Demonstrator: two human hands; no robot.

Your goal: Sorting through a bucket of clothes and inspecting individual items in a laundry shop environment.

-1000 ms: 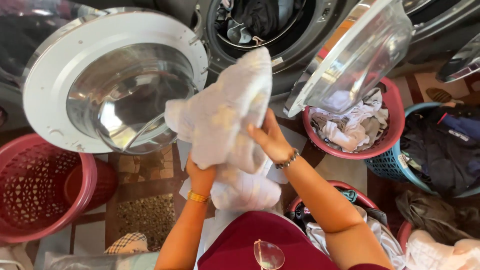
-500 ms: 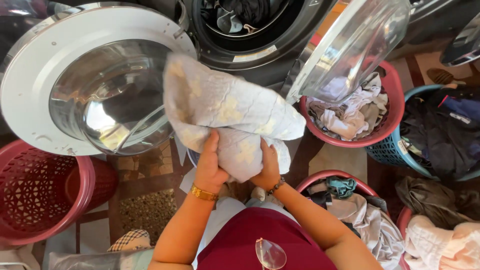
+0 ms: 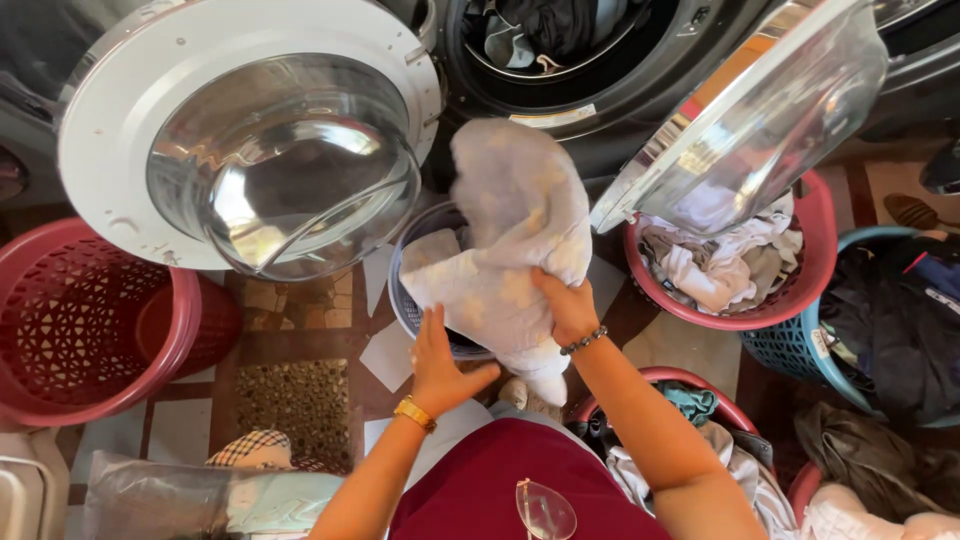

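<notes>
Cloth: right hand clenched on its lower edge; left hand fingers spread, beneath, over basket rim.

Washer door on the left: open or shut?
Open. The white-rimmed round door is swung out to the left, and the drum opening shows dark clothes inside.

Left hand open, right hand seemingly clenched

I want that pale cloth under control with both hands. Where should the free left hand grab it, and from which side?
Take the loose lower-left corner of the pale cloth, coming from below on the left: the right hand already pinches its right edge, while the open left hand sits just under that drooping corner above the bluish basket.
</notes>
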